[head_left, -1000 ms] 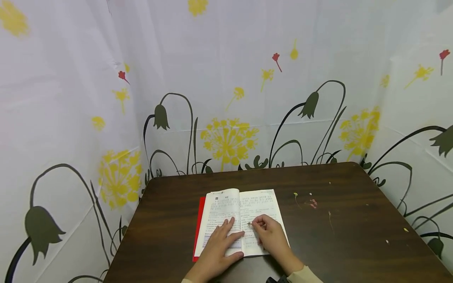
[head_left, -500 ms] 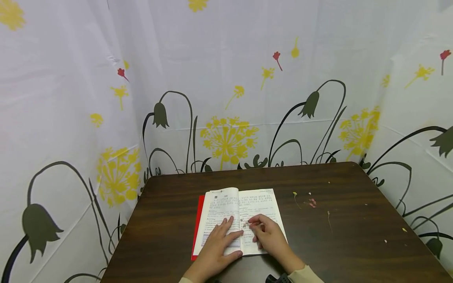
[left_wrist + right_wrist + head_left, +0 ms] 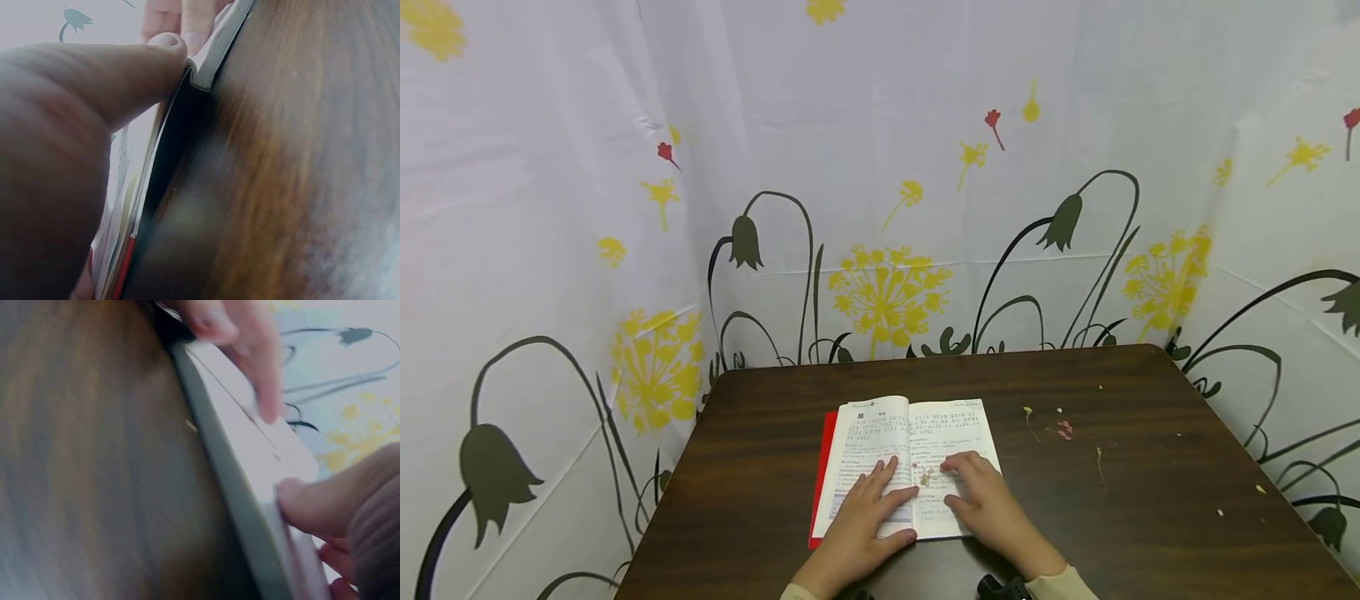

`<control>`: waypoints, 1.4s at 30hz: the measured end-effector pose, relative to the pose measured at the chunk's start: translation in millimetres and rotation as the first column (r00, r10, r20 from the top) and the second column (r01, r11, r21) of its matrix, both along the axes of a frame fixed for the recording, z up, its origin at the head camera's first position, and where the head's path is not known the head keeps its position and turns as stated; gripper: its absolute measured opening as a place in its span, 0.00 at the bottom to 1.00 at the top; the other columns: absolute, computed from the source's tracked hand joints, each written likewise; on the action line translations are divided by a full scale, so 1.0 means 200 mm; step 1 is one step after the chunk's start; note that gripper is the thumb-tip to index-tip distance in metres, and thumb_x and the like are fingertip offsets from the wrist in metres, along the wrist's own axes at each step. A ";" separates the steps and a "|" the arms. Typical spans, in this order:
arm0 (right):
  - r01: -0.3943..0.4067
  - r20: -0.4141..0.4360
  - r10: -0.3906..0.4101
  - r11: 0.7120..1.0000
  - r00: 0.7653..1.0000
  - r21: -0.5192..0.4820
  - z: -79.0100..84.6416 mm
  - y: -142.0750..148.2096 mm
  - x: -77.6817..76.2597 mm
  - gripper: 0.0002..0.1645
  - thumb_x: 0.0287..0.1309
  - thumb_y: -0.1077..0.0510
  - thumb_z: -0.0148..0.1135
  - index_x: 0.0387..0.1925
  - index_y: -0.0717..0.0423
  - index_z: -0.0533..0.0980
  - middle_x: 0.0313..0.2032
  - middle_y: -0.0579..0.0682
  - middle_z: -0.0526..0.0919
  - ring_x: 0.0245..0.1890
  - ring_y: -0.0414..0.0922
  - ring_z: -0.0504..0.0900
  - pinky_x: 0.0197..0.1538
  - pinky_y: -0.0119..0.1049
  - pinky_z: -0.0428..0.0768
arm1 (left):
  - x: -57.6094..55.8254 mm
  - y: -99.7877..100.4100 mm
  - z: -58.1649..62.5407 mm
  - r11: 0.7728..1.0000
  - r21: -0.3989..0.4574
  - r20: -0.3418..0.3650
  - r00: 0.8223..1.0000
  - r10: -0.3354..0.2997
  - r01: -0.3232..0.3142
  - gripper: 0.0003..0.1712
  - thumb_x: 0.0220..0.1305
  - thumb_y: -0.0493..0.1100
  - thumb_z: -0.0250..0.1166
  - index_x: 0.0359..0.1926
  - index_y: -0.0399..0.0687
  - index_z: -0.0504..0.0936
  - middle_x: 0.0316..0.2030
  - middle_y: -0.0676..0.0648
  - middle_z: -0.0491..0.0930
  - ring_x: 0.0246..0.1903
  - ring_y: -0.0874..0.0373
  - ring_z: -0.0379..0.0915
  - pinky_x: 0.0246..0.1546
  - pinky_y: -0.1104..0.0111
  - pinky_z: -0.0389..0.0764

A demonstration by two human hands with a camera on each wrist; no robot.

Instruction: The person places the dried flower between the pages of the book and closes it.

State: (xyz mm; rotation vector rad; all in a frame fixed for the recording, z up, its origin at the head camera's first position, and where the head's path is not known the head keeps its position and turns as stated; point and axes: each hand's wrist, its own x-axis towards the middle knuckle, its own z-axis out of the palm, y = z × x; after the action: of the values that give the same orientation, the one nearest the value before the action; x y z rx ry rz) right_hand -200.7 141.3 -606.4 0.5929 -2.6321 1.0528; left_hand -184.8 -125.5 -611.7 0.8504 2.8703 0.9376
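An open book (image 3: 951, 425) with printed pages lies on the dark wooden table, its red cover (image 3: 827, 442) showing along the left side. My left hand (image 3: 861, 529) rests with spread fingers on the left page, the thumb by the lower end of the spine. Over the right page is my right hand (image 3: 992, 508), thumb and index finger apart with nothing visible between them. A small tan pressed-flower piece (image 3: 926, 477) lies on that page near the gutter, left of the right fingertips. The right wrist view shows my right thumb (image 3: 319, 503) close to the page.
Right of the book lie a yellow-headed stem (image 3: 1028, 417), pinkish-red petals (image 3: 1063, 430) and a thin dry stem (image 3: 1101, 468). Small pale bits are scattered farther right. A flower-patterned curtain (image 3: 880, 167) hangs behind the table (image 3: 1150, 533).
My right thumb and index finger, pinched together over the right page earlier, have parted and drawn slightly right. The tan flower piece now shows on the page. The left hand stays put.
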 end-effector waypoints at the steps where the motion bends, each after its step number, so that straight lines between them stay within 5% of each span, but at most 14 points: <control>1: -0.025 -0.002 0.025 1.000 1.000 0.010 0.00 0.02 0.00 0.29 0.54 0.65 0.81 0.57 0.55 0.81 0.61 0.51 0.85 0.64 0.55 0.82 0.66 0.59 0.80 | 0.00 0.00 0.00 1.000 0.000 0.002 1.000 0.000 0.000 0.33 0.71 0.66 0.69 0.74 0.73 0.78 0.87 0.47 0.57 0.87 0.42 0.50 0.83 0.35 0.56; 5: -0.103 0.036 0.101 0.994 0.994 0.037 0.00 0.13 0.01 0.33 0.59 0.59 0.81 0.64 0.58 0.79 0.71 0.58 0.81 0.74 0.63 0.76 0.72 0.70 0.73 | 0.00 0.00 0.01 1.000 -0.001 0.001 1.000 0.008 -0.008 0.34 0.70 0.65 0.70 0.74 0.73 0.79 0.87 0.47 0.56 0.87 0.42 0.49 0.84 0.36 0.55; 8: -0.142 0.089 0.138 0.989 0.986 0.039 0.00 0.23 0.04 0.38 0.61 0.54 0.79 0.70 0.58 0.77 0.76 0.58 0.76 0.78 0.66 0.71 0.78 0.69 0.66 | 0.00 0.00 0.01 1.000 0.001 0.002 1.000 0.010 -0.010 0.34 0.70 0.65 0.70 0.74 0.73 0.78 0.87 0.48 0.56 0.87 0.42 0.49 0.84 0.36 0.55; 12: -0.189 0.179 0.186 0.982 0.966 -0.001 0.02 0.35 0.07 0.43 0.62 0.53 0.79 0.75 0.57 0.74 0.80 0.58 0.72 0.81 0.68 0.64 0.87 0.36 0.52 | 0.01 0.00 0.01 1.000 0.004 0.008 1.000 0.005 -0.005 0.33 0.70 0.64 0.71 0.74 0.73 0.79 0.87 0.47 0.56 0.87 0.42 0.49 0.84 0.36 0.55; 15: -0.214 0.281 0.223 0.975 0.934 -0.061 0.02 0.42 0.08 0.44 0.63 0.52 0.78 0.78 0.53 0.72 0.82 0.55 0.68 0.83 0.69 0.58 0.77 0.13 0.42 | 0.01 0.00 0.01 1.000 0.002 0.009 1.000 0.004 -0.004 0.33 0.70 0.64 0.71 0.74 0.72 0.79 0.87 0.46 0.57 0.87 0.42 0.49 0.84 0.36 0.55; 21: -0.225 0.393 0.247 0.969 0.886 -0.102 0.04 0.47 0.06 0.45 0.66 0.50 0.76 0.80 0.45 0.70 0.85 0.50 0.62 0.87 0.65 0.50 0.75 0.13 0.45 | 0.01 0.01 0.00 1.000 -0.004 0.013 1.000 0.010 -0.010 0.33 0.70 0.63 0.71 0.74 0.73 0.79 0.87 0.46 0.57 0.87 0.42 0.49 0.84 0.36 0.54; 35: -0.219 0.370 0.239 0.971 0.898 -0.095 0.04 0.48 0.08 0.42 0.65 0.50 0.76 0.78 0.48 0.73 0.84 0.51 0.66 0.85 0.67 0.55 0.76 0.14 0.46 | 0.01 0.02 -0.01 1.000 -0.006 0.023 1.000 0.010 -0.010 0.33 0.69 0.64 0.71 0.74 0.74 0.79 0.87 0.47 0.57 0.87 0.42 0.49 0.84 0.36 0.55; 42: -0.230 0.232 0.232 0.972 0.945 -0.036 0.01 0.46 0.06 0.36 0.64 0.50 0.77 0.72 0.47 0.77 0.80 0.51 0.72 0.82 0.65 0.64 0.79 0.19 0.56 | 0.01 0.01 0.00 1.000 -0.012 -0.015 1.000 0.011 -0.011 0.34 0.70 0.64 0.71 0.74 0.73 0.79 0.87 0.47 0.57 0.87 0.42 0.50 0.84 0.37 0.56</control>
State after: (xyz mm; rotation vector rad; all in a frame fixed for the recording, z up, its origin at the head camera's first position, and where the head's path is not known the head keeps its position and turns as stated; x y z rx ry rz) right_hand -188.5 234.0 -604.3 0.8411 -2.8084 1.2725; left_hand -183.8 -123.5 -612.4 0.8451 2.8930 0.9179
